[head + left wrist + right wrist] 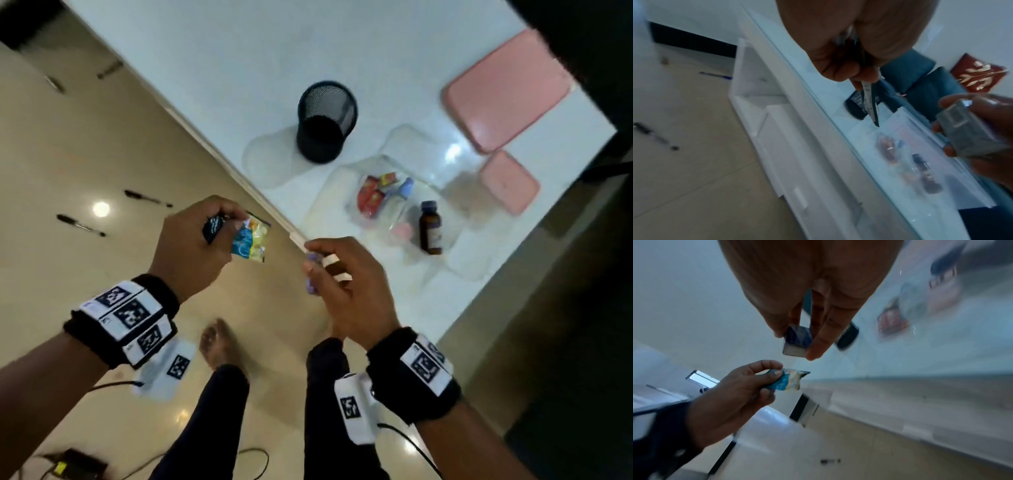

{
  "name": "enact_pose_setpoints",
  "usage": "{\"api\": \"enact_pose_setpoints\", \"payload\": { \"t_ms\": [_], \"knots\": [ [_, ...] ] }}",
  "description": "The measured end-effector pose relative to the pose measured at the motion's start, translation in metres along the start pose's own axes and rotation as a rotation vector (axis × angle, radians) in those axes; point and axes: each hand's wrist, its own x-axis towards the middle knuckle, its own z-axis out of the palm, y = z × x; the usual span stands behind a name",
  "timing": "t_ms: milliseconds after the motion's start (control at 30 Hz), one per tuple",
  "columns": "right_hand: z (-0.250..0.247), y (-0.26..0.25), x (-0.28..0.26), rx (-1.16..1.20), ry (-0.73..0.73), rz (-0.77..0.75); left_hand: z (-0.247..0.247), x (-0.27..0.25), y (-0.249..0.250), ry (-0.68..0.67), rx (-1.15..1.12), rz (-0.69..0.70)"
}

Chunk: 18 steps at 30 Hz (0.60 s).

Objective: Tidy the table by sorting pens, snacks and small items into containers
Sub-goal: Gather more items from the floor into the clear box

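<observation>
Left hand (191, 246) pinches our blue snack packet (250, 241), right hand (346, 284) a small wrapped item (797, 341), both carried above the counter (239, 68) edge, presumably toward the clear container (387, 202).

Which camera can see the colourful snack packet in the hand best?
The head view: the snack packet faces the camera, blue and yellow, pinched by the left hand. The right wrist view shows it smaller, at an angle. The left wrist view shows it only edge-on.
</observation>
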Motion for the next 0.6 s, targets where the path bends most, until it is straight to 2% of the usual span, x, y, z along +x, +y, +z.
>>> {"api": "enact_pose_setpoints", "payload": {
  "t_ms": [100, 200, 300, 433, 533, 600],
  "knots": [
    [-0.064, -0.01, 0.021, -0.046, 0.175, 0.035, 0.018, 0.015, 0.05, -0.046, -0.067, 0.1],
    [-0.119, 0.006, 0.049, -0.25, 0.296, 0.121, 0.049, 0.033, 0.078, -0.108, -0.131, 0.134],
    [-0.154, 0.021, 0.078, -0.531, 0.162, 0.231, 0.083, 0.05, 0.091, -0.149, -0.101, 0.139],
    [-0.178, 0.036, 0.106, -0.929, -0.017, 0.343, 0.124, 0.067, 0.108, -0.193, 0.022, 0.203],
    [-0.183, 0.045, 0.114, -1.079, -0.121, 0.379, 0.148, 0.08, 0.121, -0.271, 0.122, 0.255],
    [-0.185, 0.049, 0.118, -1.066, -0.145, 0.39, 0.162, 0.089, 0.13, -0.336, 0.222, 0.302]
  ]
}}
